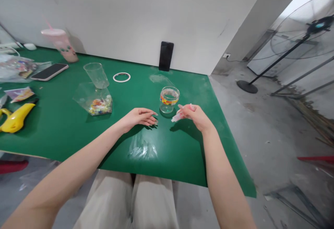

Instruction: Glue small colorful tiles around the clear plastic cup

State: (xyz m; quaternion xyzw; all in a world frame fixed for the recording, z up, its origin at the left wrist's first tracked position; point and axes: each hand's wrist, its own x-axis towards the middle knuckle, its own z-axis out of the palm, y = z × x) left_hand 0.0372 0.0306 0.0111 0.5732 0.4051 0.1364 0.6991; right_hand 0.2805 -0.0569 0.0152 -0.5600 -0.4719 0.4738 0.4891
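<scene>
A clear glass jar with a band of red, orange and yellow mosaic pieces stands upright on the green table. Just right of it, my right hand grips a small squeeze bottle, whose white tip points down and to the left. My left hand hovers over the table left of the jar, fingers stretched out and holding nothing. Farther left lies an open clear plastic bag of small coloured mosaic pieces. A clear plastic film lies flat between my forearms.
A clear cup and a white ring stand behind the bag. One phone leans on the wall; another phone lies left. A pink tumbler and yellow tool are also left. The table's right edge borders a floor with a fan.
</scene>
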